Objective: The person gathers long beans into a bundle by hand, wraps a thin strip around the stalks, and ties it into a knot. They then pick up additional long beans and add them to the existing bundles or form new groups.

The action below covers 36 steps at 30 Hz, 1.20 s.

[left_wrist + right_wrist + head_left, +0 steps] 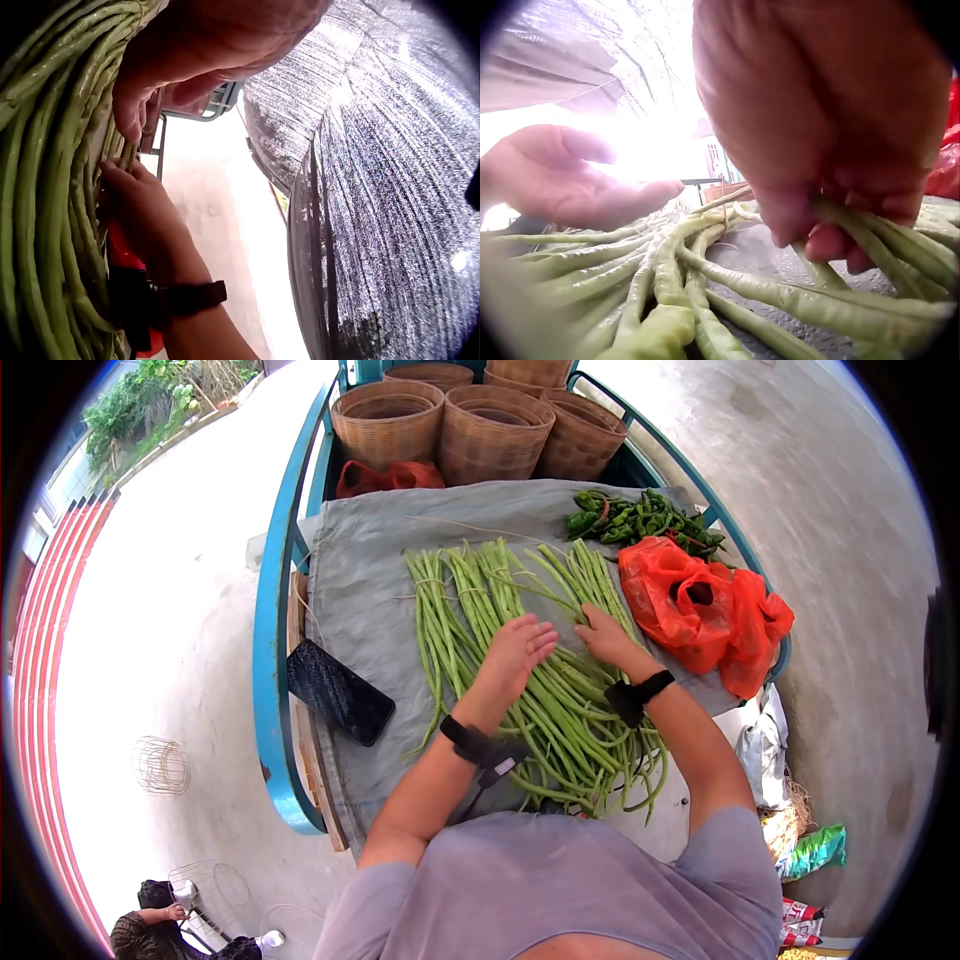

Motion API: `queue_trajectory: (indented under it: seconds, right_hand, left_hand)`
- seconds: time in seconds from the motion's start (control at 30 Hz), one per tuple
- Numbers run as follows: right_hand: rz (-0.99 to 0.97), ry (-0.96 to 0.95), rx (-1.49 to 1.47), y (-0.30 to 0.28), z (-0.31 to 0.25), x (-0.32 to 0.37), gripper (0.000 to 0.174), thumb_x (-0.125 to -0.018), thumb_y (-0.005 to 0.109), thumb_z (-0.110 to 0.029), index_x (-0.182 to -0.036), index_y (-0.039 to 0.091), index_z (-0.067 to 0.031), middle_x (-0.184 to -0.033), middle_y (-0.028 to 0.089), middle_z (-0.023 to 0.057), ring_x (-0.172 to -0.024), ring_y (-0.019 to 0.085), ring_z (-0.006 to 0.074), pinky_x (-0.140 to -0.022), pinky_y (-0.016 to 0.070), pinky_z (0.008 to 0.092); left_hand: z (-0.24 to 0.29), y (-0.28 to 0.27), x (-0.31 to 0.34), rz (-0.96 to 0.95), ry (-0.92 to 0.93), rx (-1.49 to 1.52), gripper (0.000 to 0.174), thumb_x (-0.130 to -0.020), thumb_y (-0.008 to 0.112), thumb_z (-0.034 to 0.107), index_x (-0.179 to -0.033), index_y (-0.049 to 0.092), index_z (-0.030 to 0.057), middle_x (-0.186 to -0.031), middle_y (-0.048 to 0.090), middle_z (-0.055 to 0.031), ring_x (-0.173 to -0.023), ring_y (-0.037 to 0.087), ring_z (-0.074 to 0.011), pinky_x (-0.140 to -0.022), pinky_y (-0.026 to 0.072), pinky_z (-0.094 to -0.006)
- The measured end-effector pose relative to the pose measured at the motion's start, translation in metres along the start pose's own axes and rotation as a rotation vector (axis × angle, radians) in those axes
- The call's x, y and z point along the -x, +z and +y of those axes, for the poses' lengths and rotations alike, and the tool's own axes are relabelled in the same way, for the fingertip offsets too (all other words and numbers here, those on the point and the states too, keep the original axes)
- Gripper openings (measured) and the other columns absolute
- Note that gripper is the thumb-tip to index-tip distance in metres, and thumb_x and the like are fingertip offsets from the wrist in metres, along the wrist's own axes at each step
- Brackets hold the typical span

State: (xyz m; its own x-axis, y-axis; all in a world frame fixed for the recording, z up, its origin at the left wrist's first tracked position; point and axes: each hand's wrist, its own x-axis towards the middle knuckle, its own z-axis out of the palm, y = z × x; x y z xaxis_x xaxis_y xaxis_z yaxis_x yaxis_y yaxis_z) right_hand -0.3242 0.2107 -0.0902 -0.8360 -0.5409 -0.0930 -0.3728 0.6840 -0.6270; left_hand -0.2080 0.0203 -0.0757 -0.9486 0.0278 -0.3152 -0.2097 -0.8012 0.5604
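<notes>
Long green beans [560, 700] lie in bundles on a grey cloth, two of them tied near their upper ends in the head view. The right hand [612, 638] pinches a few beans at the right side; in the right wrist view the fingers of the right hand [840, 225] curl round bean stems. Above the middle bundles the left hand [520, 650] is held with its fingers extended, palm turned toward the right hand. The left hand [570, 180] holds nothing in the right wrist view.
A black phone [340, 692] lies on the cloth [370, 570] at left. Green peppers [645, 520] and a red plastic bag [680, 605] are at right. Woven baskets [495, 435] stand behind, inside a blue rail [270, 620]. Another person's arm [160, 913] shows at lower left.
</notes>
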Motion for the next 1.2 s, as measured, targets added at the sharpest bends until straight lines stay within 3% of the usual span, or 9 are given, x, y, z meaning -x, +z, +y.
queue_trajectory:
  seconds: [0.07, 0.1, 0.2, 0.3, 0.53, 0.7, 0.93, 1.1, 1.2]
  right_hand:
    - [0.044, -0.065, -0.168, -0.005, -0.007, 0.015, 0.022, -0.086, 0.059, -0.016, -0.094, 0.047, -0.0003, -0.084, 0.054, 0.0162, -0.073, 0.052, 0.0295, -0.068, 0.0437, 0.0396]
    - [0.037, -0.077, -0.241, -0.010, -0.017, 0.024, 0.016, -0.089, 0.057, -0.012, -0.092, 0.046, -0.0016, -0.080, 0.047, 0.0082, -0.068, 0.045, 0.0182, -0.063, 0.0418, 0.0322]
    - [0.022, 0.004, -0.456, -0.022, -0.045, 0.045, 0.014, -0.090, 0.057, -0.011, -0.091, 0.046, -0.0028, -0.079, 0.045, 0.0030, -0.069, 0.045, 0.0117, -0.061, 0.0403, 0.0278]
    - [-0.052, -0.036, -0.416, -0.025, -0.042, 0.049, 0.018, -0.091, 0.060, -0.016, -0.099, 0.048, -0.0050, -0.088, 0.051, -0.0004, -0.072, 0.045, 0.0071, -0.062, 0.0412, 0.0236]
    - [-0.135, -0.047, -0.429, -0.025, -0.059, 0.054, 0.021, -0.091, 0.062, -0.017, -0.107, 0.056, -0.0041, -0.087, 0.053, -0.0029, -0.073, 0.048, 0.0064, -0.066, 0.0414, 0.0216]
    - [-0.113, 0.027, -0.763, -0.015, -0.059, 0.049, 0.023, -0.091, 0.063, -0.018, -0.109, 0.059, -0.0039, -0.086, 0.056, -0.0039, -0.073, 0.049, 0.0045, -0.067, 0.0430, 0.0200]
    - [0.087, -0.136, -0.659, 0.003, -0.062, 0.050, 0.019, -0.091, 0.062, -0.015, -0.107, 0.060, -0.0047, -0.084, 0.052, -0.0068, -0.073, 0.046, 0.0025, -0.065, 0.0384, 0.0184]
    - [0.040, -0.155, -0.570, -0.004, -0.079, 0.050, 0.020, -0.089, 0.065, -0.014, -0.106, 0.060, -0.0038, -0.085, 0.054, -0.0052, -0.076, 0.048, 0.0030, -0.066, 0.0389, 0.0198]
    - [0.144, -0.164, -0.481, -0.002, -0.086, 0.053, 0.020, -0.089, 0.064, -0.018, -0.103, 0.061, -0.0030, -0.090, 0.060, 0.0028, -0.079, 0.055, 0.0132, -0.071, 0.0439, 0.0280]
  left_hand:
    - [0.001, -0.001, -0.001, 0.027, 0.015, 0.013, 0.055, -0.095, 0.047, 0.008, -0.140, 0.020, -0.0081, -0.134, 0.042, -0.0262, -0.119, 0.050, -0.0315, -0.099, 0.0456, -0.0367]
    - [0.001, -0.001, -0.003, 0.043, 0.020, 0.014, 0.056, -0.096, 0.047, 0.009, -0.141, 0.018, -0.0077, -0.136, 0.041, -0.0259, -0.121, 0.049, -0.0313, -0.100, 0.0445, -0.0369]
    - [0.001, 0.002, -0.006, -0.006, 0.068, 0.017, 0.059, -0.097, 0.048, 0.015, -0.143, 0.016, -0.0044, -0.136, 0.041, -0.0225, -0.122, 0.047, -0.0303, -0.101, 0.0426, -0.0372]
    - [0.008, 0.016, -0.002, -0.068, 0.137, -0.028, 0.055, -0.098, 0.049, 0.021, -0.142, 0.023, 0.0011, -0.132, 0.046, -0.0167, -0.119, 0.050, -0.0274, -0.101, 0.0419, -0.0367]
    - [0.015, 0.018, -0.011, -0.035, 0.236, 0.023, 0.032, -0.099, 0.047, 0.028, -0.123, 0.043, 0.0076, -0.120, 0.058, -0.0106, -0.103, 0.058, -0.0205, -0.094, 0.0461, -0.0356]
    - [0.013, 0.020, -0.010, -0.029, 0.280, 0.004, 0.036, -0.100, 0.046, 0.031, -0.126, 0.045, 0.0081, -0.120, 0.060, -0.0116, -0.100, 0.061, -0.0201, -0.091, 0.0490, -0.0345]
    - [0.017, 0.028, -0.001, -0.129, 0.320, -0.062, 0.042, -0.100, 0.046, 0.033, -0.133, 0.045, 0.0071, -0.122, 0.059, -0.0119, -0.104, 0.060, -0.0208, -0.093, 0.0479, -0.0353]
    - [0.013, 0.029, -0.001, -0.131, 0.377, -0.065, 0.033, -0.100, 0.045, 0.033, -0.115, 0.051, 0.0043, -0.111, 0.061, -0.0110, -0.102, 0.061, -0.0220, -0.092, 0.0472, -0.0362]
    - [0.009, 0.028, -0.001, -0.089, 0.385, 0.070, 0.028, -0.101, 0.043, 0.032, -0.103, 0.049, 0.0051, -0.094, 0.060, -0.0077, -0.092, 0.060, -0.0210, -0.087, 0.0476, -0.0365]
